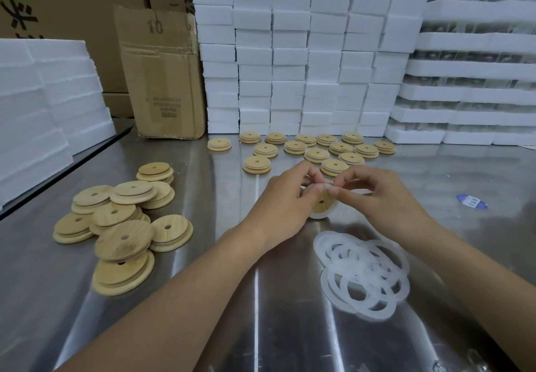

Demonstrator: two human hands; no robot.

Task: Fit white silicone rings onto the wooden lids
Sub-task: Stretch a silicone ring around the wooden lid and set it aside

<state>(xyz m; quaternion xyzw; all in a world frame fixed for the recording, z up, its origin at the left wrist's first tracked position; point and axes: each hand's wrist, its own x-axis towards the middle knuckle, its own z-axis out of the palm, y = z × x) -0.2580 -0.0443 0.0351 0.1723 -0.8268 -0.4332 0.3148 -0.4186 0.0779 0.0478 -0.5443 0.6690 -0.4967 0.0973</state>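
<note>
**Mid-table: ring going on, lid up on its edge**

Middle of the table point(261, 328), both hands are on one lid point(322, 204). The left hand point(285, 197) has its fingers curled round the lid's left side. The right hand point(380, 197) pinches the ring point(326, 187) at the lid's top rim with its fingertips. The lower rim looks like it's touching the table or just off it, can't tell.

What I'd worry about: if the ring gets stretched over the top only, the low side could pop off, or the band could twist and sit crooked. Most of it is hidden behind fingers, so I can't say how much is seated. The lid could also slide out from under the hands on that slick steel.

Orientation: it's a disc, so no real long axis. It's tilted up, holed face toward the near edge and the person.

Ring pile point(362, 273) is near the right forearm, bare lids point(116, 226) are toward the left edge, and done lids point(319, 148) run along the far edge.
</note>
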